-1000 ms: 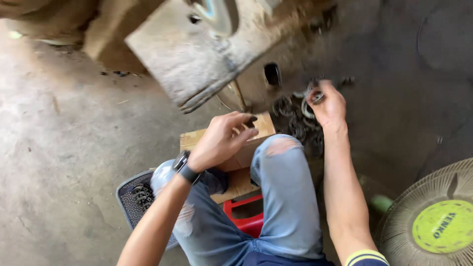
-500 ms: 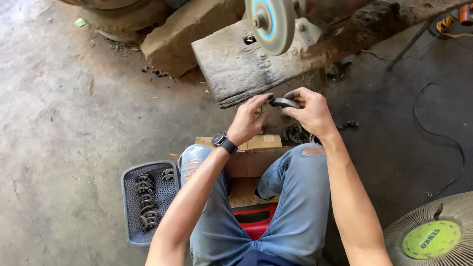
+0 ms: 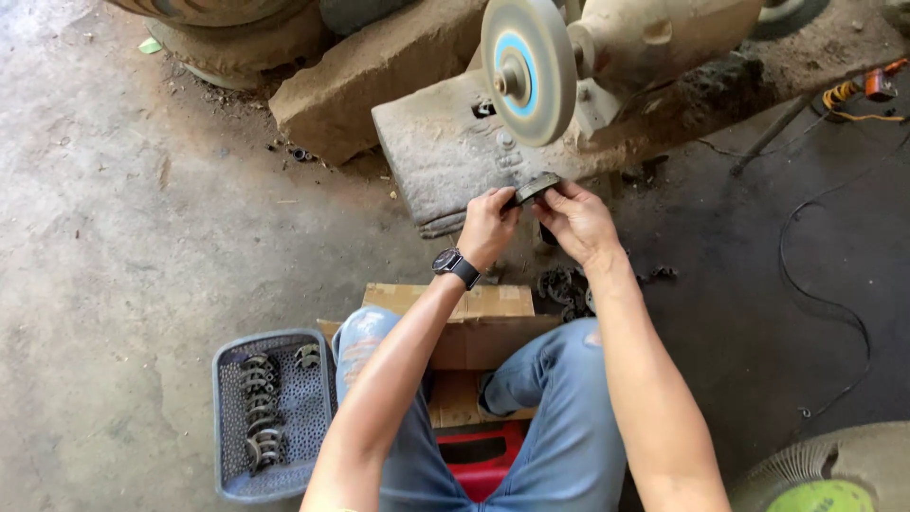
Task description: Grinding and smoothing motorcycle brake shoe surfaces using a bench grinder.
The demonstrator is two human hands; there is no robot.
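Around you, on the concrete floor (image 3: 114, 218):
- grey plastic basket (image 3: 227, 417) at near left, curved metal pieces (image 3: 258, 408) in rows inside
- cardboard box (image 3: 474, 327) between your knees, red stool (image 3: 479, 455) under it
- black cable (image 3: 815, 284) at right
- fan (image 3: 834, 474) at near right corner

grey wheel (image 3: 528, 71), blue ring | grey perforated basket (image 3: 230, 444) | red stool (image 3: 479, 458) | blue ripped jeans (image 3: 559, 446)
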